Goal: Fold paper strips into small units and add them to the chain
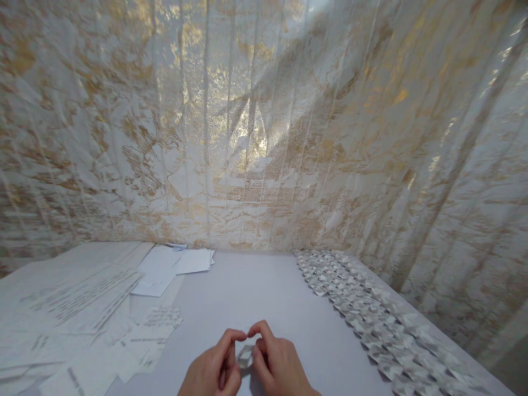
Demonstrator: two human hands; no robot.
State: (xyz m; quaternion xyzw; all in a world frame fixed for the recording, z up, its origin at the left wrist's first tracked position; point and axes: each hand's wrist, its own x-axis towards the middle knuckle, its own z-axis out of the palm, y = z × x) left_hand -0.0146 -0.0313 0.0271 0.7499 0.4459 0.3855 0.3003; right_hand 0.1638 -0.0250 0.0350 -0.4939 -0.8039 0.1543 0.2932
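A small folded piece of paper (pixel 245 356), whitish grey, is held between my two hands near the front middle of the table. My left hand (pixel 218 366) grips its left side with curled fingers. On its right side, the thumb and fingers of my right hand (pixel 278 363) are closed on it. Both index fingers arch above the piece, and their tips meet or nearly meet. The fingers hide part of its shape.
Printed sheets (pixel 86 297) spread over the table's left side, with blank white papers (pixel 154 272) behind them. Rows of small folded paper pieces (pixel 363 313) line the right side of the pale table (pixel 251 286). A patterned curtain (pixel 247 121) hangs at the back.
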